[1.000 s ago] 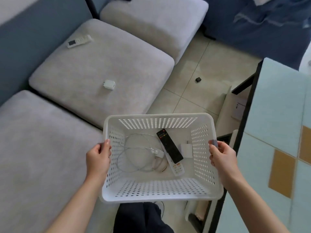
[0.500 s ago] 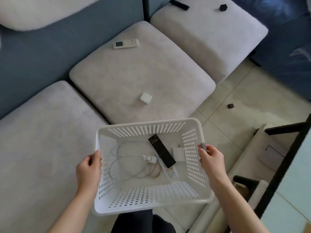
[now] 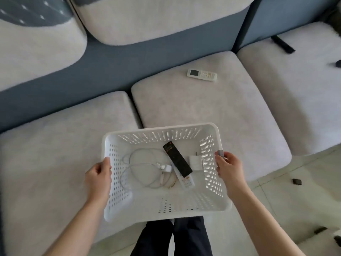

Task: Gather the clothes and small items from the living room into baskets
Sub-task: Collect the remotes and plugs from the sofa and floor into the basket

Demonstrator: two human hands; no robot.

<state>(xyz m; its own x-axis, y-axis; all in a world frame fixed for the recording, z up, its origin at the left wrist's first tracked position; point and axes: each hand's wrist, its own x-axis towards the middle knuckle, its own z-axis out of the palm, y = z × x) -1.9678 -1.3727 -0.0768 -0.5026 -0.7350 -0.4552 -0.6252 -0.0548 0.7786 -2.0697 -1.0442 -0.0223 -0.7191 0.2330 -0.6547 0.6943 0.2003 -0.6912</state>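
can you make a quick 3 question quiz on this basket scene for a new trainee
1. True or false: the black remote lies in the white basket.
2. Where is the white remote with a screen that is not yet gathered? A) on the floor B) on the middle seat cushion C) in the basket
3. Fill in: the left hand and right hand each grip a ____ of the basket.

Key
1. True; it rests across another white remote, beside a white cable.
2. B
3. side wall
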